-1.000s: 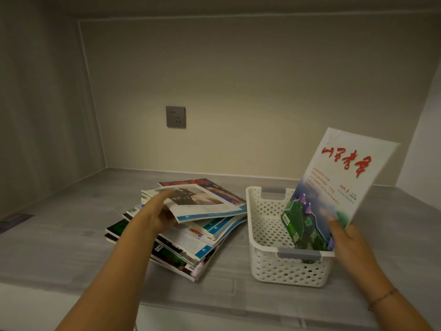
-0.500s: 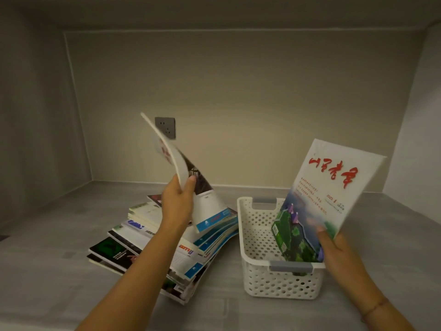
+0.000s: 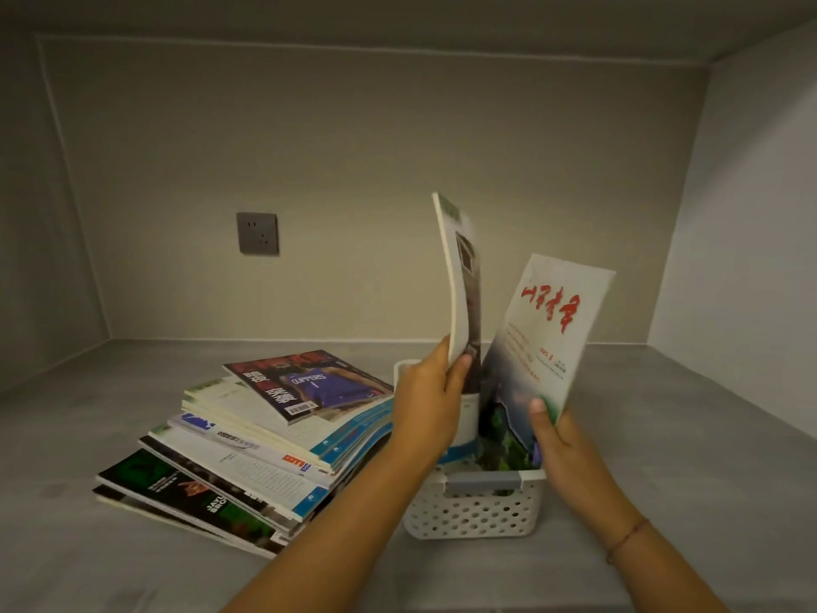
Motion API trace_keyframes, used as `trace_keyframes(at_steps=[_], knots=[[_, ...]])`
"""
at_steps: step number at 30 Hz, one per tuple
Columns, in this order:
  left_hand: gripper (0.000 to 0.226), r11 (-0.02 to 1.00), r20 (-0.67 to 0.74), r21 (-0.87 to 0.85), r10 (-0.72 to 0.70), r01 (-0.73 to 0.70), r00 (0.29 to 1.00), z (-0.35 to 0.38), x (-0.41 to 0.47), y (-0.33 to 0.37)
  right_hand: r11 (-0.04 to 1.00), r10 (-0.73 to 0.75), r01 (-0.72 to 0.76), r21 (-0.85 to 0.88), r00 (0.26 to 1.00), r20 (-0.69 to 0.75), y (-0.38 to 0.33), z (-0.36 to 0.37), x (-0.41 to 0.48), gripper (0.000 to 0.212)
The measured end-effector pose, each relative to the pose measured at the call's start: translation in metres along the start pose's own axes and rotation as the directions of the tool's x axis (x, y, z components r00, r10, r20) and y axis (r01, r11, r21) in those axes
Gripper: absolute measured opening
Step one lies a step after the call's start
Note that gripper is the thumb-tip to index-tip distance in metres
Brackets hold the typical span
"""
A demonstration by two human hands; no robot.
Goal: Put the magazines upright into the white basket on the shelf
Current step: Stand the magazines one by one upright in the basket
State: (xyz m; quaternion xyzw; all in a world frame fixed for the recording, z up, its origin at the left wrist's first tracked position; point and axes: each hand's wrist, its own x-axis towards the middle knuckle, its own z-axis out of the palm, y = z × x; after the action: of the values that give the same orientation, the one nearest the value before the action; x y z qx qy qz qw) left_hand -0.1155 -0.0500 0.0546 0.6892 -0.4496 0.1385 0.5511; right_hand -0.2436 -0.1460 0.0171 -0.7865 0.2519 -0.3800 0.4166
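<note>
White basket (image 3: pixel 473 513): stood on the grey shelf (image 3: pixel 663 435), just right of the pile, its grey handle facing the camera.
Red-titled magazine (image 3: pixel 544 347): lower end inside the basket, leaning to the right.
Right hand (image 3: pixel 561 444): gripped its lower right edge, thumb on the cover.
Second magazine (image 3: pixel 460 294): nearly upright, bowed, lower end at the basket's mouth.
Left hand (image 3: pixel 426 404): clasped its lower part.
Pile of magazines (image 3: pixel 265 444): lay flat, fanned, basketball cover on top.
Socket (image 3: pixel 257 233): on the back wall.
</note>
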Motion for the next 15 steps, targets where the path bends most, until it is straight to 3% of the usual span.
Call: trace_keyframes(at_steps=[5,10,13,15], knots=[[0.035,0.995,0.279,-0.095,-0.015,0.043,0.96,0.006,-0.004,0.005,0.999,-0.054,0.054,0.006,0.998,0.04,-0.004,0.0,0.002,0.069],[0.047,0.974,0.677,-0.212,0.084,0.084,0.731,0.001,-0.013,0.007,0.988,-0.116,0.103,0.114,0.986,0.117,-0.007,-0.005,0.005,0.066],[0.055,0.964,0.789,-0.227,0.099,0.139,0.607,-0.007,-0.011,0.005,0.971,-0.163,0.119,0.209,0.965,0.204,-0.009,-0.012,0.005,0.065],[0.065,0.95,0.815,-0.235,0.077,0.207,0.574,-0.008,-0.009,0.003,0.971,-0.163,0.111,0.21,0.954,0.251,-0.012,-0.014,0.004,0.062]])
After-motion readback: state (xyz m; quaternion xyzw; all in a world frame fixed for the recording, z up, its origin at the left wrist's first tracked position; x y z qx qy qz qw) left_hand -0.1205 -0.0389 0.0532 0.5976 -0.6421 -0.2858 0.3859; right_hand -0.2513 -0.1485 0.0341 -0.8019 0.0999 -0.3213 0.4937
